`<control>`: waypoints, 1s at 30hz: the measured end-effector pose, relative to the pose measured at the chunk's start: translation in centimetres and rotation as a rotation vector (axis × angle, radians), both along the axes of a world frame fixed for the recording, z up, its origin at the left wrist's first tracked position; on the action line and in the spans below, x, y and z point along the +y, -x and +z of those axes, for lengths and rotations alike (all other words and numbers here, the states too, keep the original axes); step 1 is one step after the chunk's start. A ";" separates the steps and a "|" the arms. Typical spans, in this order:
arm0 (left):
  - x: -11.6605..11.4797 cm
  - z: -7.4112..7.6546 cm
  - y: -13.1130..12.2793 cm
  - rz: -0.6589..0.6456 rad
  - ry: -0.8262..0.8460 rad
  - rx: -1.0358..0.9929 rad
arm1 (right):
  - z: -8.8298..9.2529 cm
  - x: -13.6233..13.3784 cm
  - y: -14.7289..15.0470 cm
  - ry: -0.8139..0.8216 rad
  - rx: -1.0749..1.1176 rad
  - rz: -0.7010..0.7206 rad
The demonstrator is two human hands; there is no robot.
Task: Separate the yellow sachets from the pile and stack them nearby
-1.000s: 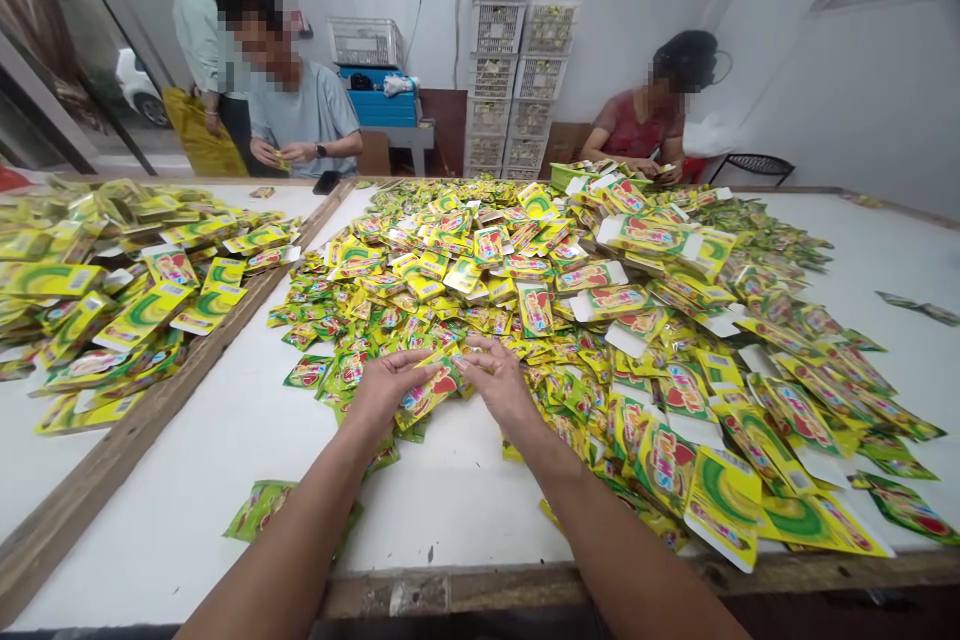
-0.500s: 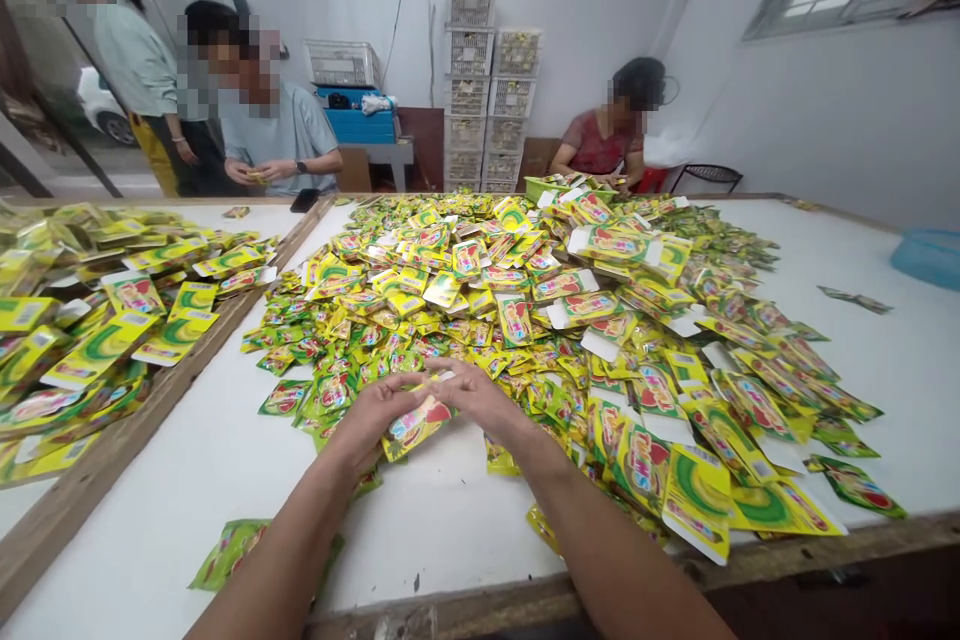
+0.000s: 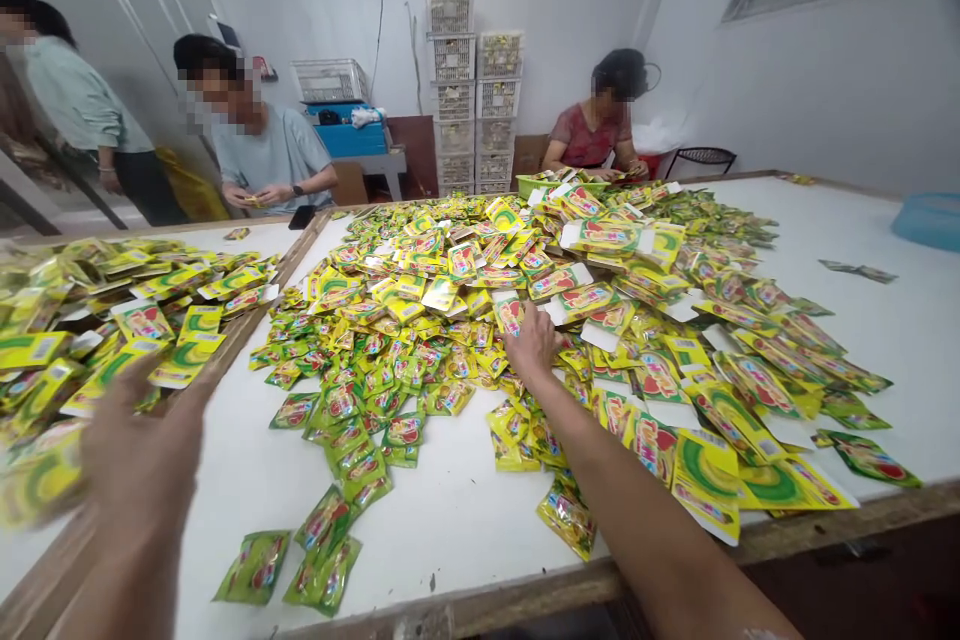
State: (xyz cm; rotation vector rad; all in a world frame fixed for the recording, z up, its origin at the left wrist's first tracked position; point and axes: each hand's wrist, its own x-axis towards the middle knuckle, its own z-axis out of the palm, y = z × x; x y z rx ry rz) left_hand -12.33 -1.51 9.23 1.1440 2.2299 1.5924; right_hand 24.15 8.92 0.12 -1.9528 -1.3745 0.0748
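A big heap of yellow-green snack packets (image 3: pixel 465 290) and larger printed cards covers the white table (image 3: pixel 450 510). My right hand (image 3: pixel 531 345) reaches into the heap's middle, knuckles up. Its fingers curl down onto packets beside a red-and-yellow card (image 3: pixel 510 312); what they grip is hidden. My left hand (image 3: pixel 142 460) is out to the left over the wooden divider (image 3: pixel 225 360), smeared by motion, so its fingers do not show. Just left of it, by a second pile of cards (image 3: pixel 97 320), is a blurred yellow shape (image 3: pixel 37 475). Several loose packets (image 3: pixel 322 560) lie near the front edge.
Three people are at the far side: one seated with a packet (image 3: pixel 262 155), one standing at the left (image 3: pixel 75 110), one seated at the back (image 3: pixel 596 130). White crates (image 3: pixel 469 90) are stacked against the wall. A blue tub (image 3: pixel 930 220) stands at the right.
Both hands held a packet together at the heap's near edge. Now they have parted: the left swung far left toward the other pile, and the right reached forward into the heap.
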 end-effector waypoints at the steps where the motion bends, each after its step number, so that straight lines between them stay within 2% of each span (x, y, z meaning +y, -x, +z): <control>1: 0.2 -0.4 -2.0 -0.023 -0.011 -0.038 | 0.2 -0.3 0.2 0.009 -0.002 0.026; 5: 2.1 -3.0 -10.2 -0.512 0.074 -0.373 | 0.8 -1.8 0.9 0.053 -0.034 0.138; 8: 3.2 -5.1 -13.7 -0.684 0.157 -0.483 | 1.0 -2.3 1.0 0.107 -0.071 0.144; 12: 3.6 -7.1 -14.7 -0.717 0.204 -0.534 | 1.3 -2.0 1.0 0.129 -0.019 0.150; 16: 3.6 -7.4 -14.2 -0.695 0.200 -0.654 | 2.3 -3.4 2.9 -0.013 0.143 0.107; 18: 3.7 -7.2 -14.2 -0.726 0.177 -0.784 | 2.8 -5.2 4.7 -0.064 0.309 0.222; 21: 3.7 -6.8 -14.4 -0.818 0.119 -0.959 | 2.6 -7.7 6.8 0.077 0.494 0.579; 22: 3.7 -6.8 -14.3 -0.831 0.104 -0.992 | 2.3 -8.2 7.1 0.100 0.492 0.627; 24: 3.8 -6.9 -14.0 -0.811 0.076 -1.019 | 1.5 -8.6 6.7 0.060 0.374 0.582; 26: 3.9 -7.1 -13.5 -0.748 0.039 -1.010 | 0.5 -8.5 5.6 0.003 0.147 0.521; 30: 4.3 -7.3 -12.8 -0.665 -0.018 -0.993 | -1.3 -9.1 3.9 0.147 -0.323 0.730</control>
